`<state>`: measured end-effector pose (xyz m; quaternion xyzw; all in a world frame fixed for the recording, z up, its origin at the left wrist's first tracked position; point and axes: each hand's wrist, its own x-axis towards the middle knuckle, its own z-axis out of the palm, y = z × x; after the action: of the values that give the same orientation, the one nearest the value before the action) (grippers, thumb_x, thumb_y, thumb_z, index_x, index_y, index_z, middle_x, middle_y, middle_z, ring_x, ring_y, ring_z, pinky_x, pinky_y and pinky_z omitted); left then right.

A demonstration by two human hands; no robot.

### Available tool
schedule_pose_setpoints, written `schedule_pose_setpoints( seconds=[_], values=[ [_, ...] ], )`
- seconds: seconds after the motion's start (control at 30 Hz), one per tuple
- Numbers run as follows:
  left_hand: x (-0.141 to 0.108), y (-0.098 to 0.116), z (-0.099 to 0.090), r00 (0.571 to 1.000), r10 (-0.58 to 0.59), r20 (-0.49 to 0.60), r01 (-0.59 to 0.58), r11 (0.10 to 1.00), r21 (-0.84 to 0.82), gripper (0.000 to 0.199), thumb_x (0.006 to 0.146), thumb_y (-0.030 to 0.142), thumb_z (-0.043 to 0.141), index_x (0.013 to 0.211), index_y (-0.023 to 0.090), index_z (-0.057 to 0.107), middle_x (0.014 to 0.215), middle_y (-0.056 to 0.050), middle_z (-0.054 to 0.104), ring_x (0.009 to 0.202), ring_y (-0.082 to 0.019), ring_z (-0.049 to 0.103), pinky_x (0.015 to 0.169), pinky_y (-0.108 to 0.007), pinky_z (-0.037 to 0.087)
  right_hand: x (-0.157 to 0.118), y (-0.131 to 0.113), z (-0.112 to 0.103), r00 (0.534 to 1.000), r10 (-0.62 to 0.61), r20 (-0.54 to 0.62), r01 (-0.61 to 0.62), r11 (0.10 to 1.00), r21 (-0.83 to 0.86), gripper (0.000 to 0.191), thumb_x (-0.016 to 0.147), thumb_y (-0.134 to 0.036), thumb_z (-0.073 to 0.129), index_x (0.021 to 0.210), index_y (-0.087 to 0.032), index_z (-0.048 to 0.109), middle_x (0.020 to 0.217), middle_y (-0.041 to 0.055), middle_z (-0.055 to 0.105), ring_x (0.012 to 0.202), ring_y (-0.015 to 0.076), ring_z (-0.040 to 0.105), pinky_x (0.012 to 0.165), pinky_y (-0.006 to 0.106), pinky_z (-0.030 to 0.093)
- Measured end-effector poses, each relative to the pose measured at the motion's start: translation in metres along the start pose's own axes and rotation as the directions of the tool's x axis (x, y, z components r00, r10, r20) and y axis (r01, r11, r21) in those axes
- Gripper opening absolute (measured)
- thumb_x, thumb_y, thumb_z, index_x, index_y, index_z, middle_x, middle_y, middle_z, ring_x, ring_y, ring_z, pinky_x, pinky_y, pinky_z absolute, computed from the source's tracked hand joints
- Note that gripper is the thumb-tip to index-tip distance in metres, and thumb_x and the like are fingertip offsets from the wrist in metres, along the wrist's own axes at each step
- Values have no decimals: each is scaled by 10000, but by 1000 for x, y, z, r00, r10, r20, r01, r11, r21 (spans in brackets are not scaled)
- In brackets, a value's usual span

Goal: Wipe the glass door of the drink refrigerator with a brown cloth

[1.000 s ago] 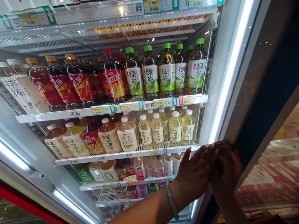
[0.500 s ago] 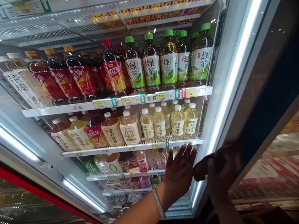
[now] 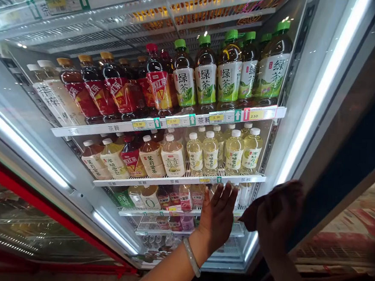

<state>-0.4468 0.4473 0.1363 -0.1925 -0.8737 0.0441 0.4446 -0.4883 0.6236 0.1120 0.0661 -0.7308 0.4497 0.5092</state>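
Dark maroon, limp fabric cloth (image 3: 253,212), right, before white, upright, bottle-stocked cooler (image 3: 293,126); grasped by right hand (image 3: 273,225); left hand (image 3: 218,215), fingers extended, nothing visibly held; step, apparently: positioning cloth; next move calls for firm, spread hold.

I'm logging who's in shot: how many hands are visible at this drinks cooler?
2: the left hand, open before the lower shelves; the right hand, beside it, gripping a dark cloth-like thing.

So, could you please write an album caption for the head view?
Before a lit, white-shelved drinks cooler: left hand open above a pale bangle, right hand holding a dark, limp cloth.
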Motion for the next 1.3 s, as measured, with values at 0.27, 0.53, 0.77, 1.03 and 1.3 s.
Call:
schedule_pose_setpoints(
  seconds=[0.27, 0.53, 0.77, 1.03, 1.3],
  values=[
    [-2, -28, -19, 991, -131, 1, 131, 991, -31, 767, 909, 61, 522, 1644, 134, 312, 1566, -198, 562, 1525, -324, 461, 1227, -634, 366, 28, -44, 27, 878, -475, 64, 470, 879, 78, 456, 908, -187, 705, 1347, -311, 679, 1428, 88, 594, 1433, 352, 533, 1208, 638, 443],
    [-15, -38, -17, 982, -182, -43, 182, 983, -10, 799, 927, 70, 517, 1672, 147, 239, 1536, -196, 593, 1472, -323, 531, 1229, -622, 379, -12, -66, 40, 916, -392, 80, 387, 919, 78, 493, 909, -168, 713, 1384, -269, 625, 1398, 134, 619, 1388, 358, 567, 1100, 612, 539],
    [-12, -64, -35, 971, -203, -123, 207, 978, 20, 828, 898, 14, 472, 1677, 127, 213, 1594, -181, 532, 1592, -292, 350, 1302, -611, 258, 40, -78, 40, 851, -526, 7, 518, 840, 164, 540, 894, -137, 719, 1396, -317, 633, 1464, 82, 601, 1464, 350, 514, 1217, 638, 440],
    [-8, -69, -50, 973, -70, -219, 80, 996, 37, 741, 890, 73, 537, 1615, 112, 388, 1684, -95, 408, 1637, -253, 228, 1362, -507, 154, -4, -95, 66, 907, -420, -13, 415, 891, 183, 586, 890, -164, 676, 1432, -374, 601, 1539, 76, 553, 1495, 417, 463, 1189, 722, 430],
    [1, -73, -52, 981, -3, -195, -6, 999, -44, 688, 900, 149, 533, 1576, 55, 443, 1658, -139, 456, 1630, -286, 245, 1322, -501, 310, 29, -120, 66, 912, -409, -23, 401, 880, 256, 636, 928, -178, 652, 1531, -326, 514, 1585, 90, 525, 1556, 359, 390, 1273, 666, 309]
  ],
)
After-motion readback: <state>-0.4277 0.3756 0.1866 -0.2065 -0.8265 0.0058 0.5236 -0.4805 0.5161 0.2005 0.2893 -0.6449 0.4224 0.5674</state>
